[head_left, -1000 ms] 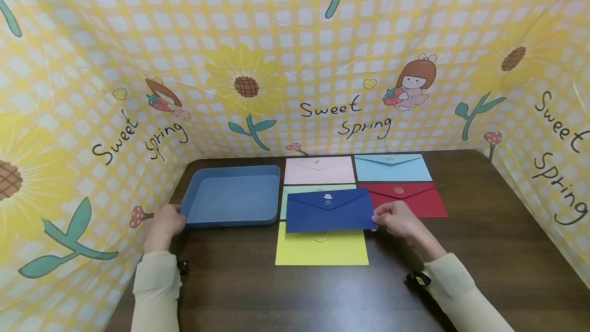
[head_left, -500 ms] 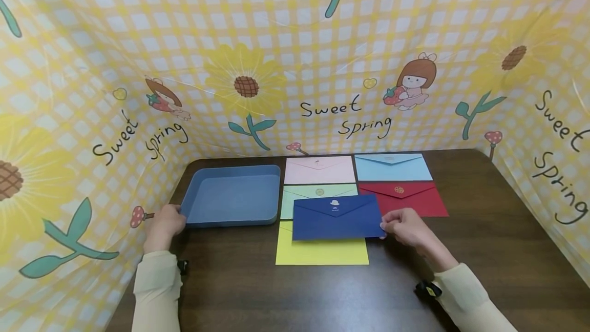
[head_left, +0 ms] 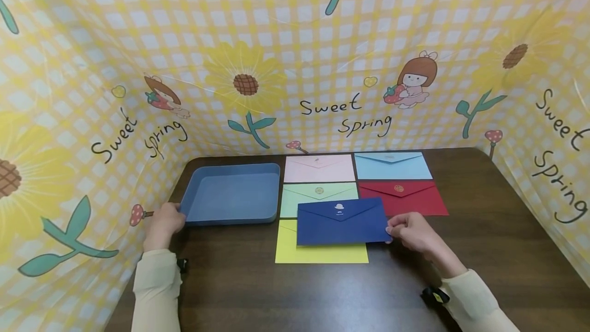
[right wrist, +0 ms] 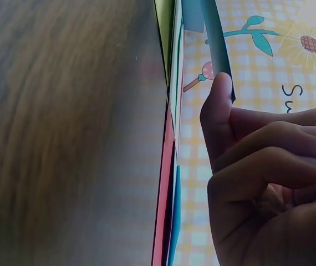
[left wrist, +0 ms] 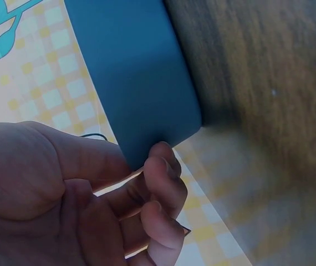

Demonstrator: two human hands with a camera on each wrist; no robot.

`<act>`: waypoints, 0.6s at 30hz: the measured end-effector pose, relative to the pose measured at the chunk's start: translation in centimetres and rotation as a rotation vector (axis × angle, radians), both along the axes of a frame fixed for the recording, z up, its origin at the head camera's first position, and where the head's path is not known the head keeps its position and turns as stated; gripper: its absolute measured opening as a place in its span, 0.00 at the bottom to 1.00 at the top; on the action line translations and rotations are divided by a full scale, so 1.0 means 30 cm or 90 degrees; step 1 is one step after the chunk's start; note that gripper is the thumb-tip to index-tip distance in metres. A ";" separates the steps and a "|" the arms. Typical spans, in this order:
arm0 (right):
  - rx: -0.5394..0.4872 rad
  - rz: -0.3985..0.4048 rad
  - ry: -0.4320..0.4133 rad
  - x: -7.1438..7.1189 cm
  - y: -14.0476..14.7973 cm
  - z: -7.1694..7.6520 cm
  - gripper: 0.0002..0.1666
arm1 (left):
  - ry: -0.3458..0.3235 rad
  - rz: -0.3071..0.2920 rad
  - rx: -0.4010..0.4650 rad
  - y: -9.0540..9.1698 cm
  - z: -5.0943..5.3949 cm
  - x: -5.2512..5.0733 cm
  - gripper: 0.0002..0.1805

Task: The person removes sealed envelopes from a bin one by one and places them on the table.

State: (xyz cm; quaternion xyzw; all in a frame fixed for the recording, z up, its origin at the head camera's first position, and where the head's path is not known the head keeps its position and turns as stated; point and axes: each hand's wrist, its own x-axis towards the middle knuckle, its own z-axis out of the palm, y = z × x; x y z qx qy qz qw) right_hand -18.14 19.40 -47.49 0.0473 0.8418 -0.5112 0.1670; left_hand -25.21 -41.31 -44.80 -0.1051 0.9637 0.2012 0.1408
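My right hand pinches the right edge of a dark blue envelope with a white hat print. That envelope hovers above the table, overlapping part of a yellow envelope and a mint green envelope. In the right wrist view, thumb and forefinger meet at the edge of the raised envelope. At the far left, my left hand grips the near left corner of a blue tray; in the left wrist view the fingers curl against the tray's wall.
A pink envelope and a light blue envelope lie at the back, with a red envelope in front of the light blue one. A yellow checked cloth stands around the back and sides of the dark wooden table.
My right hand has carried the dark blue envelope rightward and toward me, uncovering more of the mint green and red envelopes. The left hand keeps its place on the tray.
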 end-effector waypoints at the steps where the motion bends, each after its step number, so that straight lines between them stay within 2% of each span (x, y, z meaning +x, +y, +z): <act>1: 0.000 0.000 0.000 0.002 0.002 0.000 0.11 | 0.002 0.002 0.000 0.000 0.000 -0.001 0.33; 18: 0.015 0.003 -0.001 0.045 0.059 0.001 0.08 | 0.001 0.008 -0.002 -0.003 -0.005 -0.005 0.33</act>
